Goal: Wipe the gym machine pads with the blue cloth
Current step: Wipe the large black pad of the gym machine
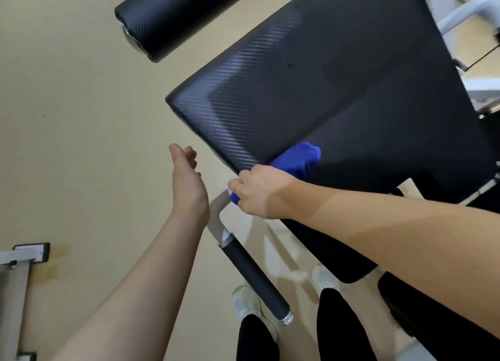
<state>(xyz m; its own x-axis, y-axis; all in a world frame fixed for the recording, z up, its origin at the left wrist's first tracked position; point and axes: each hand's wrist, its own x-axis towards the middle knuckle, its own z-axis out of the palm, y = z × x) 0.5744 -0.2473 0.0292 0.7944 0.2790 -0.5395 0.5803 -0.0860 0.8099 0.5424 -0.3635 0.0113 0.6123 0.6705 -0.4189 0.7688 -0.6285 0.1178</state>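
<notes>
No text, label, brand, number or sign can be read anywhere in the head view. The large black pad carries only a woven carbon-style pattern, and the roller pad above it shows the same pattern without lettering. The white machine frame at the upper right is blurred, so any small marking there cannot be made out.

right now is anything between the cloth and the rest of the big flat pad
Nothing visible. The right hand grips the blue cloth at the flat pad's near edge, and the surface beyond it is bare. The left hand hangs open, off the pad.
</notes>
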